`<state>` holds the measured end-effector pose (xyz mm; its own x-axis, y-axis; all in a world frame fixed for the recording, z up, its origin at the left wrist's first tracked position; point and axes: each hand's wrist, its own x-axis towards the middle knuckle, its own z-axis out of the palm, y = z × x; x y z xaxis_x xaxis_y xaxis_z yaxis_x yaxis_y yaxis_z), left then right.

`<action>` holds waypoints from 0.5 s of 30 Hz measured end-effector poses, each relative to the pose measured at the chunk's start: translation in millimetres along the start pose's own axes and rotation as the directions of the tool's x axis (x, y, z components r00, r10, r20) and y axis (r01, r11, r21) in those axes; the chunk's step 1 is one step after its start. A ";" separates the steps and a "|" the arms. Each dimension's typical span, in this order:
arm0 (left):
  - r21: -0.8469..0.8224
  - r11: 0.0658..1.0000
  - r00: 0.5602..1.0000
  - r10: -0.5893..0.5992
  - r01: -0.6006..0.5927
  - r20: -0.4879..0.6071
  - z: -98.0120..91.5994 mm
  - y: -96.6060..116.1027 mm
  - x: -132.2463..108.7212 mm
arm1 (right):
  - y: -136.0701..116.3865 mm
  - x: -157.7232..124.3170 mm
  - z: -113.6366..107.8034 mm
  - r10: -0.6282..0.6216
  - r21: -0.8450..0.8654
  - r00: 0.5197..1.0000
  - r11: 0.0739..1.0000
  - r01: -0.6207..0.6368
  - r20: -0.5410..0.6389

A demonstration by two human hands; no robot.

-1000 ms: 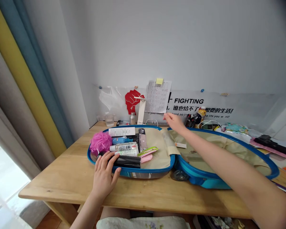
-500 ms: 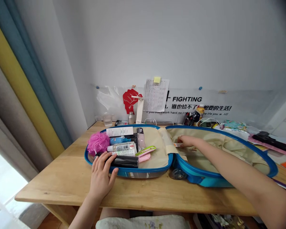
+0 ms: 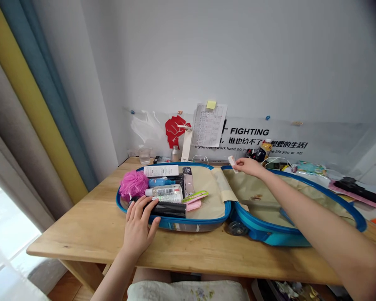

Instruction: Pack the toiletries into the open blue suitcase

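the right hand (image 3: 250, 166) pinched a small white tube (image 3: 232, 164), light and stiff-looking and easily held by its end, just above the rim of the open blue suitcase (image 3: 191, 223) on the bench (image 3: 81, 234), while the left hand (image 3: 138, 223) lay spread over a smooth black cylinder (image 3: 172, 209) inside it.

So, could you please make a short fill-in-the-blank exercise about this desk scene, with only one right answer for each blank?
1. The right hand holds a small white item, and the left hand rests on a ____ cylinder.
2. The open suitcase has a blue shell and a ____ lining.
3. The bath pouf is ____.
4. The sign on the wall shows the English word ____.

Answers: black; beige; pink; FIGHTING.
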<state>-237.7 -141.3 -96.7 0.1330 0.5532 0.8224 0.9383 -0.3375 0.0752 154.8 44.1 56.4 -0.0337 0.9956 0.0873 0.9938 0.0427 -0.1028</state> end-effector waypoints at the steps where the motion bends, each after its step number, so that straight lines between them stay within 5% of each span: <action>1: 0.000 1.000 1.000 -0.002 0.002 0.000 -0.2 0.1 0.1 | -16.0 -2.4 -2.4 -0.026 0.043 1.000 0.999 0.026 0.005; 8: -0.005 1.000 1.000 -0.003 0.003 -0.002 -1.3 1.5 0.2 | -145.6 -22.5 29.0 -0.235 0.248 0.926 0.955 0.163 0.297; 15: -0.018 1.000 1.000 -0.015 0.015 0.001 -0.1 0.6 -0.4 | -181.5 -20.1 64.0 -0.273 0.159 0.914 0.959 0.234 0.299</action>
<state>-237.2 -141.8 -96.9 0.1192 0.5587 0.8208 0.9343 -0.3428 0.0976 -31.7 21.7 9.9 -0.3339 0.9236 -0.1886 0.9284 0.2875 -0.2356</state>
